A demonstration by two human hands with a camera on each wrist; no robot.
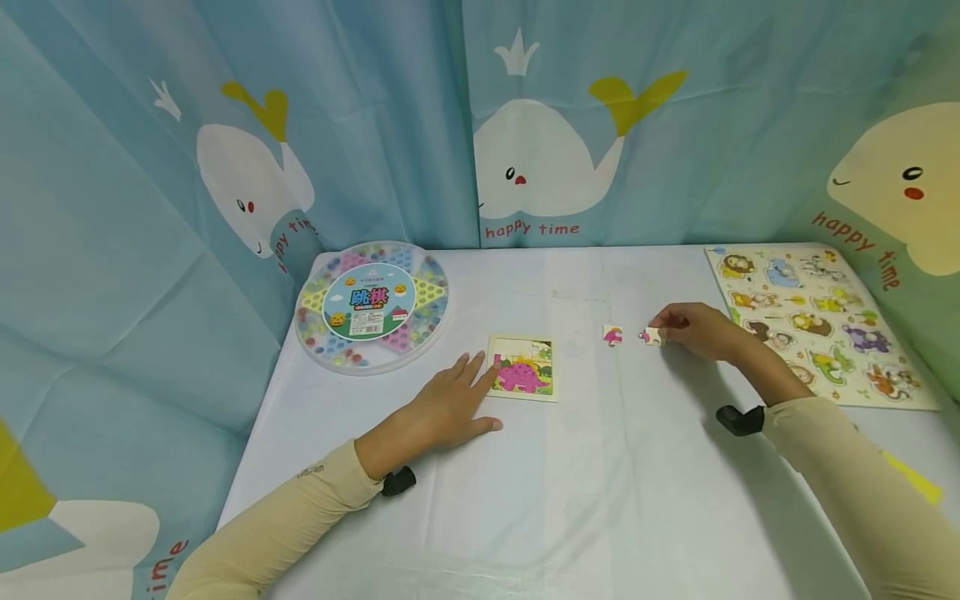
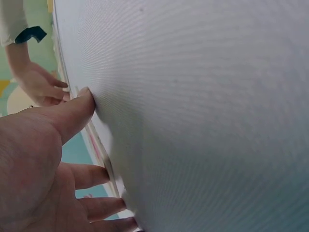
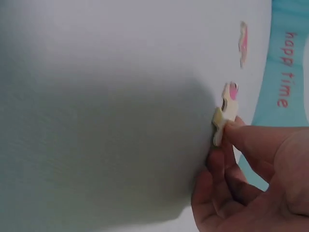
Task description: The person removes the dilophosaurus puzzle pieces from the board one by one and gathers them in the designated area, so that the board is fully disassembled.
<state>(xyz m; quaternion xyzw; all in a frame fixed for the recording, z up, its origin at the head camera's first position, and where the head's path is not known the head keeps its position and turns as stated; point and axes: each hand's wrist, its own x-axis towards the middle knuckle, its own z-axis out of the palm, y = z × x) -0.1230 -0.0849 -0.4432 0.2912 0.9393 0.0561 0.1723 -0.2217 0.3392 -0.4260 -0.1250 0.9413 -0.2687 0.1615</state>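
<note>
Two small puzzle pieces sit out to the right of the puzzle tray [image 1: 555,371], landmark for all positions below, as seen from the head. The farther one, the held piece [image 1: 651,336], is pale with a pink patch and a knobbed edge. The right hand [image 1: 693,329] pinches it by its outer edge between thumb and curled fingers, the grip closed down to the piece's thickness. Whether its lower edge touches the cloth is hard to judge in the right wrist view. Loose piece [image 1: 612,335], pink on pale, lies between the held piece and the tray, touching neither.

Tray contents: a pink dinosaur picture, with a pale patch at upper left. The left hand [image 1: 453,400] lies at the tray's left side, fingers extended and spread, thumb apart, gripping nothing; a fingertip overlaps the tray's left edge.

Farther out: a round game box [image 1: 367,302] with clear rim stands left of and beyond the tray; an animal board [image 1: 817,325] lies well to its right. White cloth [image 1: 600,500] spreads beneath the tray; a whale-print curtain [image 1: 390,125] hangs behind it.
</note>
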